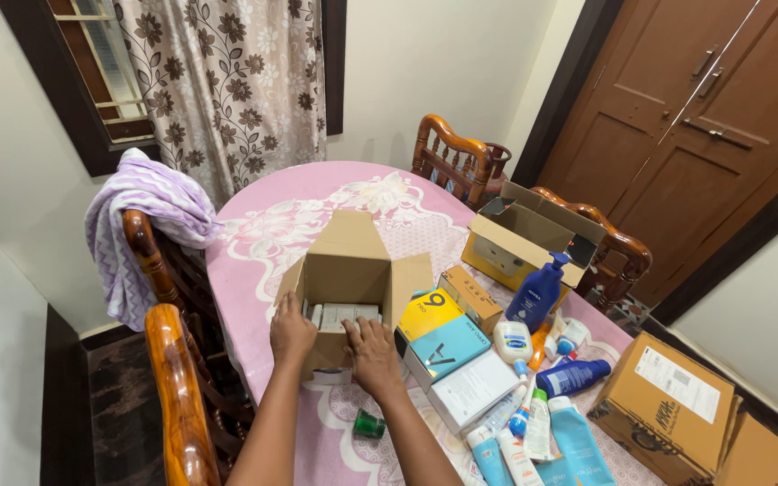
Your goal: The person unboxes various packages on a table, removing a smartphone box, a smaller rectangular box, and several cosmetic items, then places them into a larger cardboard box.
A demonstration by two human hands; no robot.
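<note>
A home dining room: oval clothed table [317, 216], carved wooden chairs [447, 157], floral curtain [227, 81] (window behind).

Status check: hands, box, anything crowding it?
Left hand and right hand both resting on near rim of open cardboard box. Stacked small boxes crowd its right side.

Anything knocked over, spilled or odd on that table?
No spill visible. Small green jar lies tipped near the right hand; a dark blue bottle lies flat among lotion tubes. Both hands rest at the open cardboard box.
</note>
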